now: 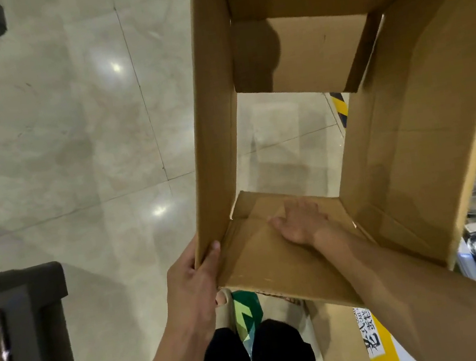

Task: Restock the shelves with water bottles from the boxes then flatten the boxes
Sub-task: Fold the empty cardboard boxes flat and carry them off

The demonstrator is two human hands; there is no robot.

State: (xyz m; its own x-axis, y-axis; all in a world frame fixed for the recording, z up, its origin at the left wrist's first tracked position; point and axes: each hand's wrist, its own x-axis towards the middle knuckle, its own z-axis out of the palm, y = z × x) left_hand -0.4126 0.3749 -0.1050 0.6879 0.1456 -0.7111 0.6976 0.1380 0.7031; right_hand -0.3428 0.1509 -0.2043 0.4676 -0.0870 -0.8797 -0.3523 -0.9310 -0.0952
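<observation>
- Left hand (193,279): bare. Wrist and forearm are uncovered down to the bottom edge of the view. The thumbnail is cut short and shows plainly.
- Right hand (299,225): bare as well. The forearm is uncovered out to the right edge, and the fingers are slightly blurred.
- Trousers (257,359): black and plain, in a matte fabric. Both legs are in view, but no seam or pocket detail can be read.
- Sandal (224,316): pale beige and open-toed, worn on the left foot, with one toe showing at the front.
- The other foot is mostly hidden, so its footwear cannot be told.
</observation>
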